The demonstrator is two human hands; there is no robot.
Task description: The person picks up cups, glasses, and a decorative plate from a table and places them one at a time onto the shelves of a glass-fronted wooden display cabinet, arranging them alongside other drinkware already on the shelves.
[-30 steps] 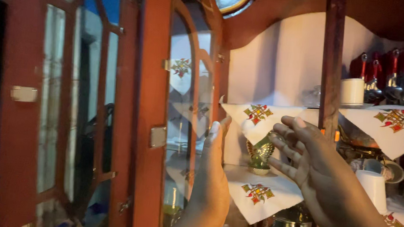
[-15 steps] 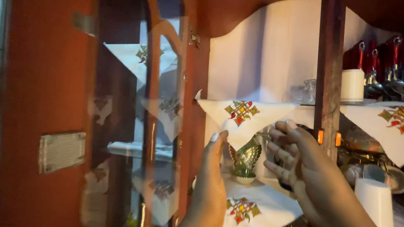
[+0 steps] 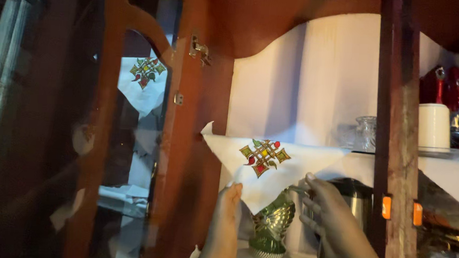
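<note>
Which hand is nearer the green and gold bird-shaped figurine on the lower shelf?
Left, narrowly. The left hand rises just beside the green and gold bird-shaped figurine, on its left. The right hand is to its right, fingers curled at a shiny metal pot.

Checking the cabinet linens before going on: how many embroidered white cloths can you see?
2. One embroidered cloth hangs off the upper shelf above both hands; a second embroidered cloth shows in the open door's glass, perhaps a reflection. Others may be hidden.

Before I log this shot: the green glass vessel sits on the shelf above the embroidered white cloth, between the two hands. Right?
Not quite. In the head view the green glass vessel stands below the embroidered white cloth, on the lower shelf, between the left hand and right hand.
</note>
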